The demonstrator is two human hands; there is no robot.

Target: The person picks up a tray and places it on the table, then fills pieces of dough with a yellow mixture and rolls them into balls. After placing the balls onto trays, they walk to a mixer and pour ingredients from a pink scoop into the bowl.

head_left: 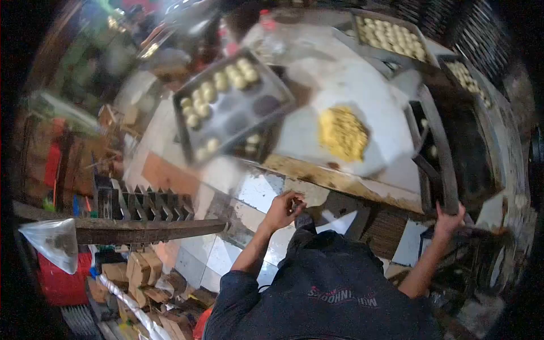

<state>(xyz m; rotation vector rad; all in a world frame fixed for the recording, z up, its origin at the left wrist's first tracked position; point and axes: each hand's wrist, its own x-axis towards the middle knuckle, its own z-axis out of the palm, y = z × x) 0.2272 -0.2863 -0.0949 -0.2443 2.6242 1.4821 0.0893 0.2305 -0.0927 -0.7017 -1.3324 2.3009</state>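
My right hand (450,220) is closed around the near end of a dark metal baking tray (447,153), which stands tilted at the right end of the table. My left hand (286,209) hangs in front of the table edge, its fingers loosely curled and apart, with nothing visible in them. Beyond it, a tray (249,122) carries rows of pale dough balls (221,80) over part of its surface and rests on another tray at the table's left. A yellow crumbly heap (343,133) lies on the white tabletop (306,127).
More trays of dough balls (391,38) stand at the far right. A wooden beam (147,231) with a plastic bag (59,243) on its end juts in from the left. Cardboard boxes (144,269) lie below it. Pink-capped bottles (267,28) stand at the back.
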